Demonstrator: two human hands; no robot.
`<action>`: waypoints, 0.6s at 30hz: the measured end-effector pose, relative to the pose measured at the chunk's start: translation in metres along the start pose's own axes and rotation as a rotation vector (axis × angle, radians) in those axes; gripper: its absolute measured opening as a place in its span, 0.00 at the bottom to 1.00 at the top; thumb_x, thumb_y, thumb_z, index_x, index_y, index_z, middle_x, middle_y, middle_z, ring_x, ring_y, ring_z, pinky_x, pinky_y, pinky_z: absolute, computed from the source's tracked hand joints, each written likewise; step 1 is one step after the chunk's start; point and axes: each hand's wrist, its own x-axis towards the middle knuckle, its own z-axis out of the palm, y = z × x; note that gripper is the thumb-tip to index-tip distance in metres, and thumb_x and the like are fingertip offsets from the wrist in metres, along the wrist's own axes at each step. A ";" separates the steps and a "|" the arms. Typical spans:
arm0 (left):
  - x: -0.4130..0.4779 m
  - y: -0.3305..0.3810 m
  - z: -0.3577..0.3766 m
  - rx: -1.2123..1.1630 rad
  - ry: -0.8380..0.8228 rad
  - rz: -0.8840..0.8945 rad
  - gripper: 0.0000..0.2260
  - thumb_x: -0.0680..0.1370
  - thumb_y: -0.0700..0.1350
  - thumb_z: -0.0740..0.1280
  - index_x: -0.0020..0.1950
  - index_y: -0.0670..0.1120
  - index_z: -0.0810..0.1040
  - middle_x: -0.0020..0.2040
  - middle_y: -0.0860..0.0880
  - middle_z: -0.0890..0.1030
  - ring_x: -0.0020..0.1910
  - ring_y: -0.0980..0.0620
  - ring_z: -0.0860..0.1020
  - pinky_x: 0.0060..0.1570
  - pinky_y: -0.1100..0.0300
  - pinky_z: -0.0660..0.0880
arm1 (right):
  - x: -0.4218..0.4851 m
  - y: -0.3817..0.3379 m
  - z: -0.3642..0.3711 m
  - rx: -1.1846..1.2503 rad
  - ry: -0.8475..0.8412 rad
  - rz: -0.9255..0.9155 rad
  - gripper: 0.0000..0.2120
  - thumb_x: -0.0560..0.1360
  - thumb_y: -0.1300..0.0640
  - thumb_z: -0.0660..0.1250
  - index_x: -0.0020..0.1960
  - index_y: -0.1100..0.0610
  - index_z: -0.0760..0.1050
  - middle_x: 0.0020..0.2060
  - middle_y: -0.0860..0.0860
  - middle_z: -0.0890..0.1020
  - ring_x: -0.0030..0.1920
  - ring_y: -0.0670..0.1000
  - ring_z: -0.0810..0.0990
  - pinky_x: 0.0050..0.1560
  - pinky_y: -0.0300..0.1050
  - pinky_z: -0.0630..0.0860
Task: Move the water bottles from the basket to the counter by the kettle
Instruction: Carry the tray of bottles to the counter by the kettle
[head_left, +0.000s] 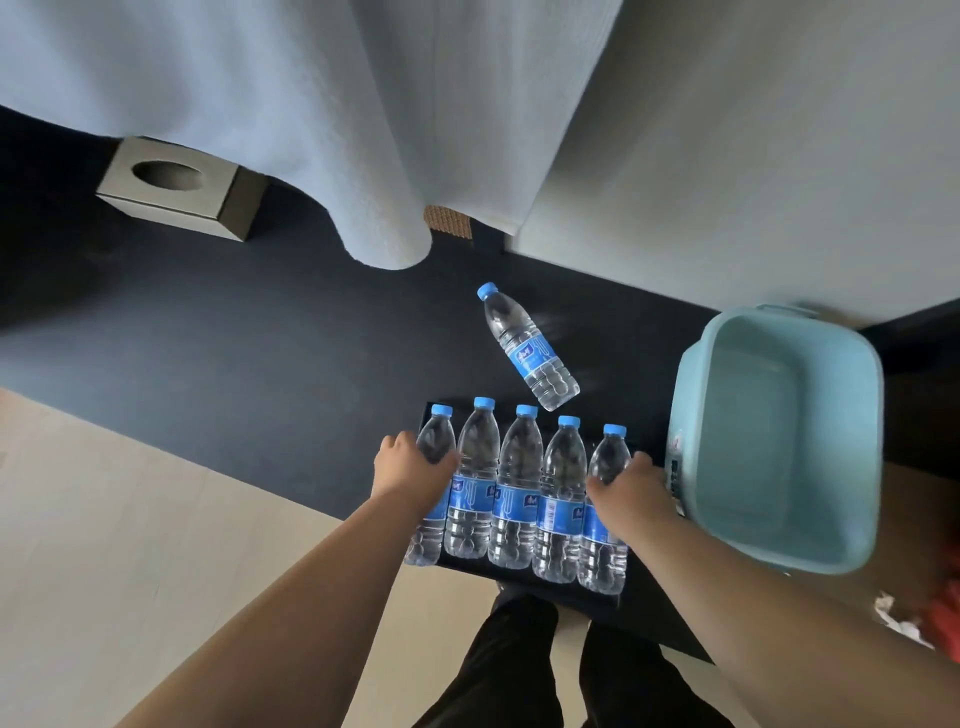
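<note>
Several clear water bottles with blue caps and blue labels stand in a row (519, 483) on a black tray (550, 592) on the dark counter. My left hand (410, 467) grips the leftmost bottle (434, 436) at its shoulder. My right hand (631, 486) grips the rightmost bottle (610, 457). One more bottle (530, 348) stands apart on the counter, just beyond the row. The light blue basket (852, 447) sits to the right with nothing in it. No kettle is in view.
A grey tissue box (182, 189) sits at the back left of the dark counter (234, 322). A pale curtain (337, 130) hangs over the counter's far side, and a wall (753, 156) stands at the right. My legs and light floor are below.
</note>
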 end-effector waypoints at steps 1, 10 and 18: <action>0.001 0.008 -0.003 -0.005 0.006 0.025 0.22 0.74 0.62 0.68 0.56 0.45 0.75 0.53 0.47 0.74 0.55 0.46 0.75 0.57 0.48 0.76 | 0.002 -0.007 -0.003 -0.005 0.015 -0.015 0.35 0.81 0.46 0.71 0.78 0.62 0.60 0.69 0.63 0.69 0.56 0.60 0.80 0.52 0.56 0.83; 0.042 0.063 -0.016 0.089 -0.035 0.208 0.28 0.74 0.63 0.68 0.67 0.47 0.76 0.62 0.48 0.76 0.63 0.45 0.74 0.59 0.50 0.76 | 0.031 -0.070 -0.029 -0.158 0.093 -0.141 0.38 0.80 0.39 0.69 0.80 0.60 0.62 0.72 0.61 0.71 0.70 0.63 0.74 0.64 0.57 0.76; 0.079 0.115 -0.008 0.138 -0.041 0.252 0.30 0.76 0.61 0.68 0.74 0.49 0.71 0.67 0.48 0.76 0.62 0.46 0.77 0.57 0.51 0.77 | 0.056 -0.116 -0.028 -0.161 0.127 -0.288 0.32 0.78 0.40 0.71 0.73 0.59 0.68 0.65 0.59 0.75 0.64 0.61 0.77 0.60 0.56 0.78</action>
